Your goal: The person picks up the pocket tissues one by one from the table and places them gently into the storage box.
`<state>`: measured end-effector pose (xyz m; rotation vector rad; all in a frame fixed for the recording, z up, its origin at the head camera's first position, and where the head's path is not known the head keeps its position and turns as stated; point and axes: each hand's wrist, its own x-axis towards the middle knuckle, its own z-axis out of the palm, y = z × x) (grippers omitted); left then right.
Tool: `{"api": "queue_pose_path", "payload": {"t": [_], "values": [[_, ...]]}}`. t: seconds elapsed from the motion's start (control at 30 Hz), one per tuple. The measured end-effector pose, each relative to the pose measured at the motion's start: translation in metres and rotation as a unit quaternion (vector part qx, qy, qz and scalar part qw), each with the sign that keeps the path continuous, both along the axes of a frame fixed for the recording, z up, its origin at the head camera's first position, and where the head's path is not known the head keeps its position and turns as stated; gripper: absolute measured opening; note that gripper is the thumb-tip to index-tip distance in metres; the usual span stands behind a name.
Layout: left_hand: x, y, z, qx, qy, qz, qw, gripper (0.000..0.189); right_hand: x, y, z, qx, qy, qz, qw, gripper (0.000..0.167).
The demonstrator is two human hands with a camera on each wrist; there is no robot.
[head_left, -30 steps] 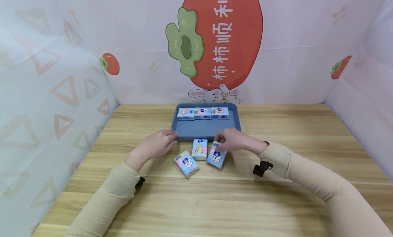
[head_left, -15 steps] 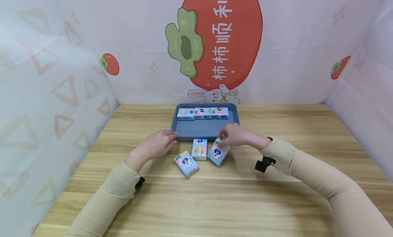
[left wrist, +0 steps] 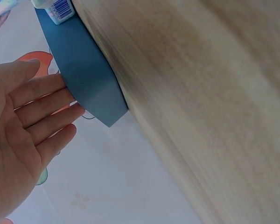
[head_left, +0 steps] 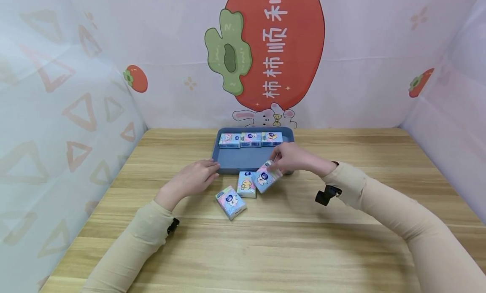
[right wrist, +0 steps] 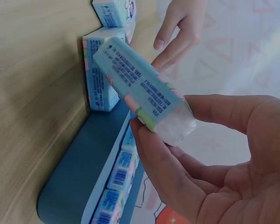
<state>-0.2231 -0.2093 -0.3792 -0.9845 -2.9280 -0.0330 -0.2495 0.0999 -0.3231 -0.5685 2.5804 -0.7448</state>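
Note:
My right hand (head_left: 291,157) pinches a tissue pack (head_left: 265,177) by its end, thumb on one side and fingers on the other. The pack is tilted and raised at the front right edge of the blue tray (head_left: 243,160). In the right wrist view the held pack (right wrist: 137,84) shows its printed side and clear end. My left hand (head_left: 191,177) has straight fingers touching the tray's left front corner, as the left wrist view also shows. Two more packs lie on the table before the tray: one upright-facing pack (head_left: 247,185) against it and one slanted pack (head_left: 230,202).
Inside the tray, along its back wall, three tissue packs (head_left: 251,139) stand in a row. The wooden table (head_left: 258,251) reaches a printed cloth backdrop (head_left: 171,99) behind the tray, with cloth walls at both sides.
My right hand has moved up and toward the tray, lifting the gripped tissue pack from the table and turning it. My left hand has stayed at the tray corner.

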Motion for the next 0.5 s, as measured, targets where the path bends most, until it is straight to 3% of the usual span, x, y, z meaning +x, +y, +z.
{"api": "queue_pose_path", "payload": {"t": [0.5], "values": [[-0.001,0.0,0.0,-0.003,0.008,-0.003,1.0,0.036,-0.025,-0.008,0.002,-0.038,-0.018,-0.047,0.998,0.036]]}}
